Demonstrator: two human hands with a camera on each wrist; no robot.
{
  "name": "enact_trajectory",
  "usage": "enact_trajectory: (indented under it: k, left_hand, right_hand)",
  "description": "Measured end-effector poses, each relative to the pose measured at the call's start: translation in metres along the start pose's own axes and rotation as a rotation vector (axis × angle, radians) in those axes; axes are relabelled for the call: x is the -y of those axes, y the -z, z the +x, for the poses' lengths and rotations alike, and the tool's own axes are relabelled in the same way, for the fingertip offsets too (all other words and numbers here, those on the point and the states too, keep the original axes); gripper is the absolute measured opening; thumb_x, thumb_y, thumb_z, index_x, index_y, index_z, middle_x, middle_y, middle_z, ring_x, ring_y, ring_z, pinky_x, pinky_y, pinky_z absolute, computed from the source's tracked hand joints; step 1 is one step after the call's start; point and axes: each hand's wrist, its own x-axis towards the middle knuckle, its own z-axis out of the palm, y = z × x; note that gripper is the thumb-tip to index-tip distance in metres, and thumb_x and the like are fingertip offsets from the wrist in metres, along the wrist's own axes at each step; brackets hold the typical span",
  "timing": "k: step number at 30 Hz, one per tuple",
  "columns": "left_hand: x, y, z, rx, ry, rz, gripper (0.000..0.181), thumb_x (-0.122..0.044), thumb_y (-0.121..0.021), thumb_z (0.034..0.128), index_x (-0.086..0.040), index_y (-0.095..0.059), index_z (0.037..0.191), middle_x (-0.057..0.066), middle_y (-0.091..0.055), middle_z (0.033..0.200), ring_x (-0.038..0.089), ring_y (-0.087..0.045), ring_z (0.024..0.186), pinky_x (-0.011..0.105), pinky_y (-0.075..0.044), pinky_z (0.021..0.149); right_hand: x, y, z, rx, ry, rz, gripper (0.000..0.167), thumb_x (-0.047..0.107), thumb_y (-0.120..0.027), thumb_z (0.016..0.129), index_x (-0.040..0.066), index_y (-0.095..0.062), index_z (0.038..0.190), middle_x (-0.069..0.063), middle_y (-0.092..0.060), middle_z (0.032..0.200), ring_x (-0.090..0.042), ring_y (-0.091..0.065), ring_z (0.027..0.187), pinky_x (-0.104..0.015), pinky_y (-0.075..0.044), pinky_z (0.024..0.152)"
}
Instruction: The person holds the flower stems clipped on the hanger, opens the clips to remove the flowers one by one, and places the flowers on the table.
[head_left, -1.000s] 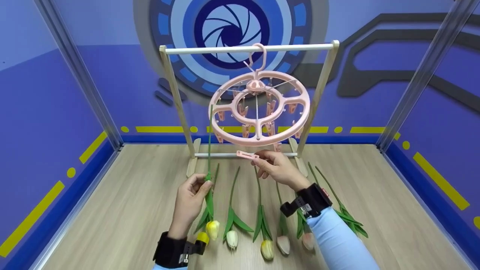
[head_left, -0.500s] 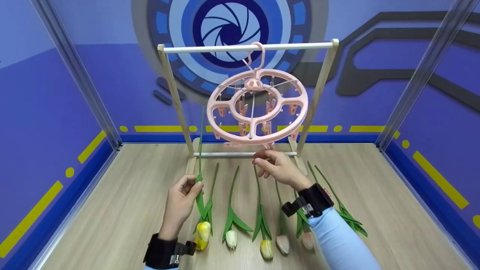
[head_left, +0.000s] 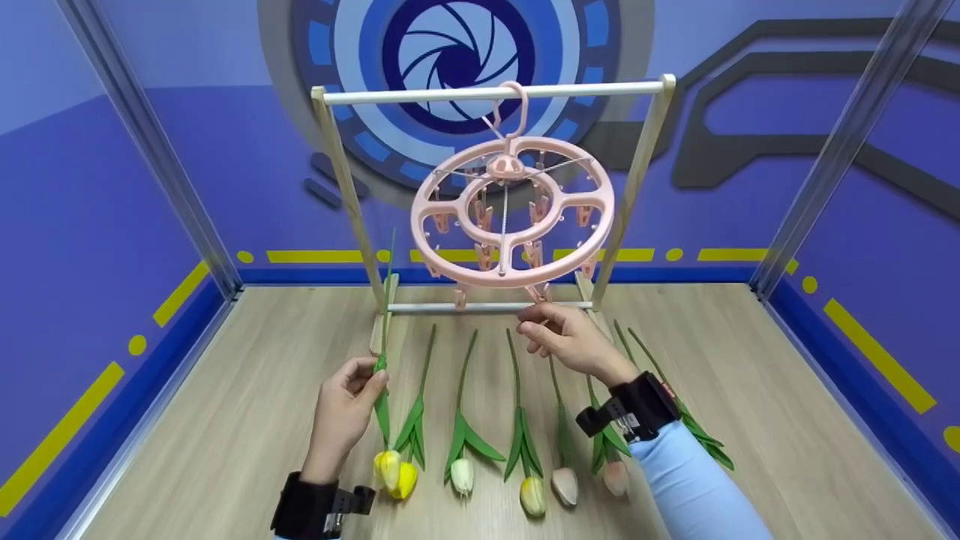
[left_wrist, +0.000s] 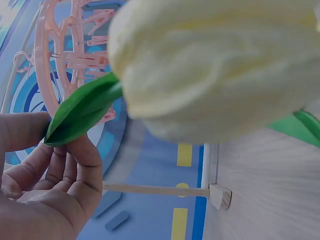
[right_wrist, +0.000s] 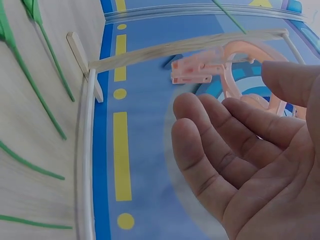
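Observation:
My left hand [head_left: 341,409] pinches an artificial yellow tulip [head_left: 387,469] by its leafy stem, thin end up and bloom down. In the left wrist view the pale yellow bloom [left_wrist: 215,70] fills the upper right, and the fingers grip by the green leaf [left_wrist: 82,110]. My right hand [head_left: 574,341] holds nothing; its fingers are loosely bent, with the thumb apart from them in the right wrist view. It is just below the round pink clip hanger [head_left: 517,279]. A pink clothes peg [head_left: 460,300] hangs low under the hanger's front rim, left of that hand.
The hanger hooks over the top bar [head_left: 420,96] of a wooden rack. More tulips lie in a row on the table, among them a yellow one [head_left: 403,480], a white one [head_left: 462,477] and a pinkish one [head_left: 565,487]. Blue patterned walls [head_left: 172,187] enclose the table.
My right hand has let go of the pink peg, which swung left and now hangs down. My left hand has moved left and slightly down with the tulip.

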Motion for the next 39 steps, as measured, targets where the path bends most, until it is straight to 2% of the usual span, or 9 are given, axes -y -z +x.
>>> enact_trajectory:
  k: [4,9,11,17,20,26,29,34,39]
  left_hand:
    - [0.004,0.003,0.001,-0.007,0.009,0.022,0.021,-0.006,-0.066,0.1008,0.004,-0.068,0.119,0.014,-0.069,0.099,0.014,-0.066,0.081,0.022,-0.051,0.074]
    - [0.012,0.006,0.002,-0.007,0.049,0.06,0.02,-0.006,-0.067,0.1001,0.004,-0.069,0.118,0.013,-0.069,0.096,0.014,-0.067,0.08,0.022,-0.051,0.072]
    - [0.016,0.007,0.001,-0.004,0.069,0.081,0.021,-0.005,-0.067,0.0999,0.005,-0.068,0.119,0.012,-0.069,0.096,0.015,-0.067,0.081,0.022,-0.051,0.072]
    - [0.027,0.01,0.002,0.011,0.103,0.118,0.027,-0.004,-0.067,0.0993,0.007,-0.066,0.124,0.013,-0.069,0.101,0.015,-0.067,0.083,0.022,-0.052,0.073]
    - [0.029,0.011,0.003,0.018,0.096,0.12,0.03,-0.003,-0.068,0.0983,0.008,-0.065,0.126,0.015,-0.069,0.103,0.018,-0.067,0.085,0.022,-0.051,0.073]
    - [0.031,0.013,0.003,0.041,0.08,0.154,0.032,-0.001,-0.07,0.096,0.008,-0.065,0.126,0.017,-0.069,0.107,0.02,-0.065,0.087,0.022,-0.051,0.072]
    - [0.033,0.013,0.004,0.047,0.085,0.173,0.033,0.001,-0.069,0.0945,0.009,-0.065,0.126,0.019,-0.069,0.11,0.02,-0.064,0.088,0.022,-0.051,0.071]
    - [0.037,0.013,0.006,0.067,0.102,0.197,0.036,0.004,-0.069,0.0918,0.011,-0.065,0.126,0.021,-0.069,0.112,0.022,-0.064,0.089,0.022,-0.051,0.071]
    - [0.041,0.015,0.006,0.093,0.137,0.219,0.039,0.005,-0.067,0.091,0.011,-0.063,0.129,0.022,-0.069,0.116,0.025,-0.064,0.094,0.024,-0.051,0.072]
  right_hand:
    - [-0.003,0.002,-0.005,-0.001,0.01,-0.013,0.029,0.012,-0.057,0.107,-0.008,-0.064,0.127,-0.02,-0.071,0.099,-0.037,-0.068,0.084,-0.031,-0.058,0.07]
    - [-0.008,0.003,-0.011,-0.019,0.022,-0.059,0.029,0.012,-0.058,0.106,-0.008,-0.065,0.127,-0.02,-0.071,0.099,-0.023,-0.068,0.081,-0.025,-0.055,0.069]
    - [-0.01,0.003,-0.013,-0.03,0.03,-0.079,0.029,0.011,-0.059,0.106,-0.007,-0.065,0.127,-0.018,-0.071,0.101,-0.019,-0.067,0.08,-0.025,-0.054,0.069]
    - [-0.015,-0.001,-0.024,-0.065,0.049,-0.119,0.028,0.011,-0.06,0.105,-0.007,-0.065,0.126,-0.017,-0.071,0.103,-0.023,-0.068,0.082,-0.027,-0.055,0.072]
    - [-0.016,-0.005,-0.031,-0.095,0.062,-0.137,0.026,0.011,-0.06,0.105,-0.005,-0.066,0.125,-0.015,-0.071,0.105,-0.019,-0.067,0.085,-0.029,-0.055,0.074]
    - [-0.023,-0.017,-0.044,-0.174,0.083,-0.142,0.024,0.01,-0.061,0.104,-0.002,-0.068,0.124,-0.014,-0.071,0.111,-0.025,-0.069,0.093,-0.031,-0.056,0.077]
    - [-0.026,-0.024,-0.05,-0.21,0.081,-0.143,0.024,0.01,-0.062,0.104,-0.001,-0.068,0.124,-0.013,-0.071,0.112,-0.023,-0.069,0.094,-0.031,-0.056,0.078]
    - [-0.03,-0.037,-0.057,-0.224,0.072,-0.136,0.023,0.01,-0.063,0.103,0.0,-0.068,0.123,-0.01,-0.071,0.111,-0.019,-0.068,0.094,-0.029,-0.056,0.078]
    - [-0.032,-0.047,-0.062,-0.221,0.069,-0.117,0.023,0.011,-0.063,0.103,0.0,-0.068,0.123,-0.01,-0.07,0.112,-0.02,-0.067,0.094,-0.03,-0.055,0.078]
